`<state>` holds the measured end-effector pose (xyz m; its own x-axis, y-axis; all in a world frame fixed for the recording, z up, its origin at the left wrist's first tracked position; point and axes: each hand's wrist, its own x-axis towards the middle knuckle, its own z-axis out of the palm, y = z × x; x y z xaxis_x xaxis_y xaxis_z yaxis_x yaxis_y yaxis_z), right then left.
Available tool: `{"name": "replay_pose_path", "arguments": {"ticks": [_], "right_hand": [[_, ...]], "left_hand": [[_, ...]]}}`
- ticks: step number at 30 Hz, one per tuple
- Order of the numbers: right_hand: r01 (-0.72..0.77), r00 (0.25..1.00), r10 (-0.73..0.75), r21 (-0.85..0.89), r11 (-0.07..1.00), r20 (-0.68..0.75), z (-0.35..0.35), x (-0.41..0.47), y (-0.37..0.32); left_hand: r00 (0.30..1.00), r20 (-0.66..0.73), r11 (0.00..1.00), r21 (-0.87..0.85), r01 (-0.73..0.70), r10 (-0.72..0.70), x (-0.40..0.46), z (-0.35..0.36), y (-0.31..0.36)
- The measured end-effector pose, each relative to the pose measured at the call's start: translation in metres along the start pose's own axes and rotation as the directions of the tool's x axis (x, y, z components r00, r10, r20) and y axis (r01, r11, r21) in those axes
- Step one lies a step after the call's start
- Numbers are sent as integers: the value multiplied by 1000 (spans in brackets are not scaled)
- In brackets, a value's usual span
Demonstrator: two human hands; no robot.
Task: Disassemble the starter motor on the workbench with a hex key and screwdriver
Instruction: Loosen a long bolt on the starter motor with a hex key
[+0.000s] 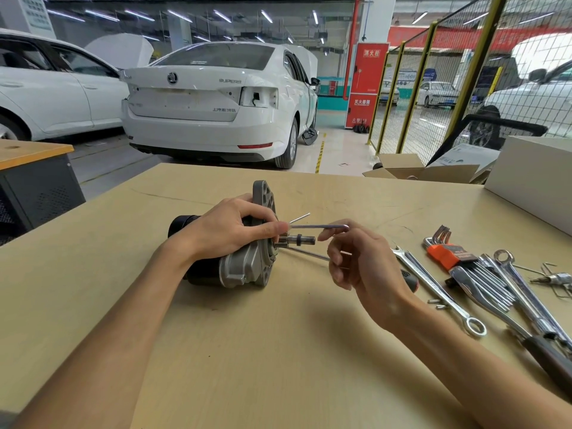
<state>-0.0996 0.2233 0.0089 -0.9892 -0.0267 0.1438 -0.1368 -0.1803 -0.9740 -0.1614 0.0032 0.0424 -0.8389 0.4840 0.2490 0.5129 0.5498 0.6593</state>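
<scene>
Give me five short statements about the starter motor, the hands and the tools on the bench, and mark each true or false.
1. The left hand grips the starter motor, which lies on its side on the workbench. True.
2. The right hand holds a screwdriver. False: it pinches the bent end of a hex key, whose long arm points towards the motor's flange.
3. The hex key set sits in an orange holder to the right of the right hand. True.
4. The combination wrench lies on top of the motor. False: it lies flat on the bench, right of the right hand.
5. The motor's shaft points towards the right hand. True.
</scene>
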Motion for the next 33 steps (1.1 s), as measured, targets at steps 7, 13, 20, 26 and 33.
{"name": "replay_pose_path", "arguments": {"ticks": [7, 13, 20, 26, 33], "right_hand": [[-148, 982, 150, 27, 989, -112, 0, 4, -2], [-139, 990, 139, 112, 984, 6, 2, 2, -6], [-36, 999, 34, 69, 997, 30, 1, 1, -3], [-25, 998, 24, -25, 999, -61, 0, 2, 1], [-156, 988, 155, 62, 986, 20, 0, 2, -4]], "left_hand": [[1000, -7, 1000, 1, -22, 22, 0, 0, -4], [1000, 5, 1000, -3, -26, 26, 0, -1, -4], [1000, -1, 1000, 10, -15, 15, -1, 0, -1], [1000, -2, 1000, 5, -14, 14, -1, 0, 1], [1000, 0, 1000, -6, -29, 29, -1, 0, -1]]}}
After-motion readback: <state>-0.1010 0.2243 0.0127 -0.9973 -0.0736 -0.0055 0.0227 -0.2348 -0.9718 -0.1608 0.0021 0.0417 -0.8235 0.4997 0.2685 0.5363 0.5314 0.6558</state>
